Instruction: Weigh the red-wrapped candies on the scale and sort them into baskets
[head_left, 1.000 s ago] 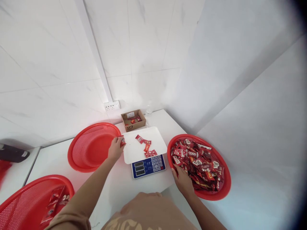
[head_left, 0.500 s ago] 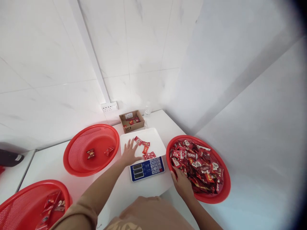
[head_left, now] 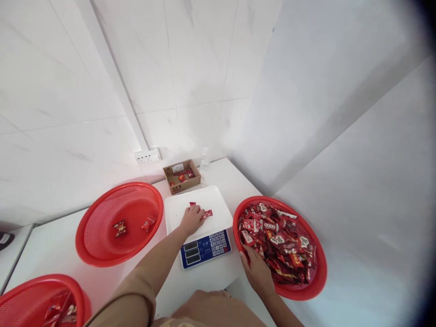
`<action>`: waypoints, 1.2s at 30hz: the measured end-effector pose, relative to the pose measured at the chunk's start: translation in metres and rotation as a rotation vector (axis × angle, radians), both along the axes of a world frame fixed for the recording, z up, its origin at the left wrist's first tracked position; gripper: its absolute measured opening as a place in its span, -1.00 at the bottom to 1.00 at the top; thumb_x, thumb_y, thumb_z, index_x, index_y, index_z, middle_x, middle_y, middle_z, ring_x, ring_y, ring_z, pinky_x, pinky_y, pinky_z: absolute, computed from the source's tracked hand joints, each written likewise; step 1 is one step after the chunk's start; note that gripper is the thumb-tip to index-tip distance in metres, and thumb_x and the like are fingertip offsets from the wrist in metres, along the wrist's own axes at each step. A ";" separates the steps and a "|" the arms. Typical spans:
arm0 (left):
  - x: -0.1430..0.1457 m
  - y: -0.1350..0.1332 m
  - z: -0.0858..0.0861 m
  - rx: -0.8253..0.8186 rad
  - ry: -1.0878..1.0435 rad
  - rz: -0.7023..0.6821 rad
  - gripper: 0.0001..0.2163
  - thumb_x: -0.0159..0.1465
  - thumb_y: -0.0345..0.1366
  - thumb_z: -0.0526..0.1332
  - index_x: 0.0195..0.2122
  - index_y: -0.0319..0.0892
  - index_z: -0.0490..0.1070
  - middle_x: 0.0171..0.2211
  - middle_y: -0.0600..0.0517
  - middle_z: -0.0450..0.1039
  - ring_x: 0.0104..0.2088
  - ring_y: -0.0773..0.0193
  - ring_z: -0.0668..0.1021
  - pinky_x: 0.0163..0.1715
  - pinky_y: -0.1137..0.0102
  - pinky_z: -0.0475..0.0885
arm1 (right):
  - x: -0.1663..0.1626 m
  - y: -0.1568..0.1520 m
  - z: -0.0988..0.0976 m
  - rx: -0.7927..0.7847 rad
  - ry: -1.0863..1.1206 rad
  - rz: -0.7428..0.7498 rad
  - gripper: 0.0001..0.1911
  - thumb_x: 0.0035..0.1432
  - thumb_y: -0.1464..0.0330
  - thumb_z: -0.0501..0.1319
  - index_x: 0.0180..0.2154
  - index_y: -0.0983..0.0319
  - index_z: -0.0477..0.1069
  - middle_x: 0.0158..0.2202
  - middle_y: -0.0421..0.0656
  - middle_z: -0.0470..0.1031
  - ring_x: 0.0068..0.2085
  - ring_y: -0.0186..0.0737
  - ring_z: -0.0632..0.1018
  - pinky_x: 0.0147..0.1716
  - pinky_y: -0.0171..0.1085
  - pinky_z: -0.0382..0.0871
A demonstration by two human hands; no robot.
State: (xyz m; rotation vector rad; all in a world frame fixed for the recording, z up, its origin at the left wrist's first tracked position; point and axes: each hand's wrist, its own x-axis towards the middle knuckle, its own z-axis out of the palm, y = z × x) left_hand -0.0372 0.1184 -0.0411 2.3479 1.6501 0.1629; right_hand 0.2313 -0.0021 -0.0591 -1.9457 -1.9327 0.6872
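Note:
My left hand (head_left: 192, 221) is over the white tray of a digital scale (head_left: 206, 249), its fingers curled down on small red wrapped candies (head_left: 207, 213). Ends of red wrappers stick out past the fingers; the rest is hidden beneath them. My right hand (head_left: 258, 271) grips the near left rim of a red plastic basket (head_left: 320, 268), thumb inside and the other fingers out of sight. Heaped in that basket are many red and dark-red wrapped candies (head_left: 279, 240).
Left of the scale stands a red basket (head_left: 102, 227) with two small packets inside. Another red basket (head_left: 73, 284) with packets is at the lower left. Behind the scale sit a cardboard box (head_left: 185, 184) holding candies and a clear bottle (head_left: 205, 159), near the tiled wall.
My left hand has moved from hovering spread above the tray down onto the candies, gathering them under curled fingers. My right hand stays on the basket rim. The view has shifted slightly.

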 end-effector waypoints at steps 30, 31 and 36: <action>-0.176 -0.109 0.012 0.294 -0.181 0.814 -0.43 0.18 -0.02 0.06 0.13 -0.29 0.18 0.16 -0.31 0.17 0.20 -0.22 0.17 0.09 -0.12 0.12 | 0.026 0.037 -0.016 -0.187 0.116 -0.141 -0.43 0.01 0.30 0.13 0.11 0.25 0.28 0.05 -0.02 0.39 0.11 -0.08 0.37 0.13 -0.12 0.15; -0.171 -0.113 0.007 0.322 -0.203 0.798 -0.44 0.18 -0.03 0.06 0.12 -0.29 0.20 0.15 -0.30 0.18 0.20 -0.20 0.16 0.11 -0.10 0.11 | 0.028 0.037 -0.017 -0.206 0.087 -0.135 -0.41 0.01 0.30 0.14 0.12 0.24 0.26 0.06 -0.02 0.37 0.12 -0.08 0.36 0.14 -0.12 0.13; -0.132 -0.130 -0.004 0.343 -0.306 0.646 -0.52 0.21 -0.04 0.01 0.08 -0.21 0.26 0.16 -0.25 0.18 0.22 -0.10 0.16 0.15 -0.04 0.10 | 0.027 0.038 -0.021 -0.260 -0.021 -0.202 -0.31 -0.03 0.32 0.21 0.18 0.16 0.15 0.19 0.01 0.13 0.13 -0.06 0.35 0.11 -0.14 0.16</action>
